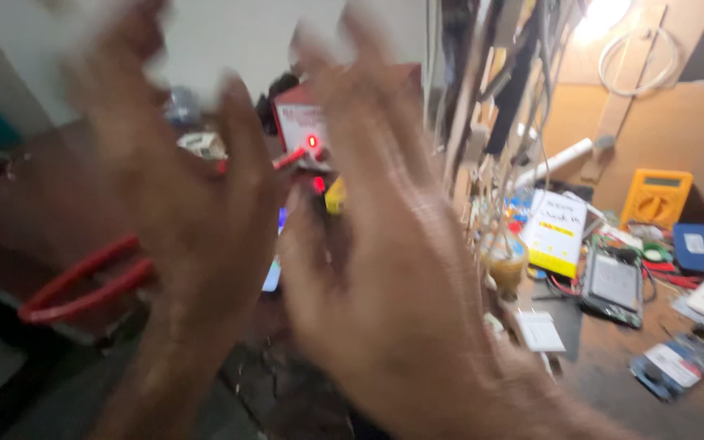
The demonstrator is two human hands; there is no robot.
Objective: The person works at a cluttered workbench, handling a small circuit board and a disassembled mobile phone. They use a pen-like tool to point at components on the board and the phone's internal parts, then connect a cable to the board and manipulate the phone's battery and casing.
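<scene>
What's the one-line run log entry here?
left hand: raised, blurred, empty | right hand: raised, blurred, empty | behind: red box, lit | bench right: yellow multimeter

hanging cables (pixel 482 122) block right side — bench (pixel 605 358) cluttered

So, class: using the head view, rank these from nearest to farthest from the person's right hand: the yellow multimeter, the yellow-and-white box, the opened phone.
From the right hand:
1. yellow-and-white box, just to its right, leaning among the cables.
2. opened phone, further right, flat on the bench.
3. yellow multimeter, far right, back against the board wall.
</scene>
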